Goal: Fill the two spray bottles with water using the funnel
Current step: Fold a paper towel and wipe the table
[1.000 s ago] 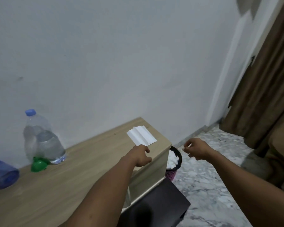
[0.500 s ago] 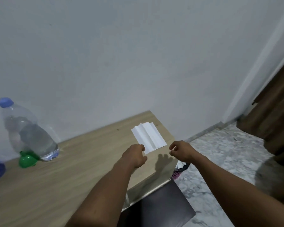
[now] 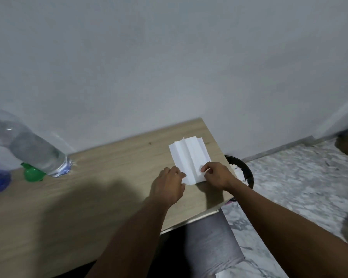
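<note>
Pale wooden worktop | left hand, right hand are pinching folded white tissue mid-frame | likely wiping; next needing green plastic funnel.

No legible text, brand, number or sign in view. Clear water bottle: bluish band at the base, too blurred for any lettering to resolve. Folded white paper on the wooden tabletop: visible faces plain, unprinted.
</note>
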### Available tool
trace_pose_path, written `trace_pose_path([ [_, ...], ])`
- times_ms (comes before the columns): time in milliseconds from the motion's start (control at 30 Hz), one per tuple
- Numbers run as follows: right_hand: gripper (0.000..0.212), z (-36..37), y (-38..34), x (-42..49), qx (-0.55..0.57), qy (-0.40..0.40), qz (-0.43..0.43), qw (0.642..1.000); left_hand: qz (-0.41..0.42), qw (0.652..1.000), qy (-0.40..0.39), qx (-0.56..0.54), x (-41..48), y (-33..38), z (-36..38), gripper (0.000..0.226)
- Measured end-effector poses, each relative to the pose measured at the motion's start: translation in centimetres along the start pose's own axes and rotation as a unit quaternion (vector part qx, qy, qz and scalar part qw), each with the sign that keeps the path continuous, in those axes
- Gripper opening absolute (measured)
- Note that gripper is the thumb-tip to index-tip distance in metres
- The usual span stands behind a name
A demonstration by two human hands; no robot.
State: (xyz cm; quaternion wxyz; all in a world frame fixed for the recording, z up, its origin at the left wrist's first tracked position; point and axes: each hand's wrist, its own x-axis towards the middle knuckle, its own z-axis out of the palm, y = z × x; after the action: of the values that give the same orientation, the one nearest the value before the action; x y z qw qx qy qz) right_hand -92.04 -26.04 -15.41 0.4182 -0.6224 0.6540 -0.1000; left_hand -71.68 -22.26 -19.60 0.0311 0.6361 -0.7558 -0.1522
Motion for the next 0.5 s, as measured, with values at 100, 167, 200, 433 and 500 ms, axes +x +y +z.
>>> trace_pose_path([
  [100, 0.021, 0.0, 0.6, 1.4, -0.007, -0.03, -0.008, 1.0, -0.007, 0.999, 0.032, -0.002, 0.6, -0.3, 0.7, 0.027],
  [167, 0.02, -0.2, 0.9, 2.0, -0.008, -0.045, -0.011, 0.999, -0.002, 0.997, 0.072, -0.009, 0.8, -0.5, 1.1, 0.019],
  [200, 0.02, -0.3, 1.0, 2.3, -0.009, -0.054, -0.013, 0.998, 0.008, 0.995, 0.103, -0.01, 0.8, -0.5, 1.4, 0.016],
  [433, 0.023, -0.3, 1.7, 3.2, 0.0, -0.074, -0.021, 0.997, -0.006, 0.98, 0.194, -0.053, 0.8, 0.2, 0.5, 0.014],
  [500, 0.022, -0.3, 1.5, 3.3, 0.002, -0.072, -0.019, 0.997, -0.025, 0.978, 0.194, -0.078, 1.1, 0.4, -0.5, 0.012],
])
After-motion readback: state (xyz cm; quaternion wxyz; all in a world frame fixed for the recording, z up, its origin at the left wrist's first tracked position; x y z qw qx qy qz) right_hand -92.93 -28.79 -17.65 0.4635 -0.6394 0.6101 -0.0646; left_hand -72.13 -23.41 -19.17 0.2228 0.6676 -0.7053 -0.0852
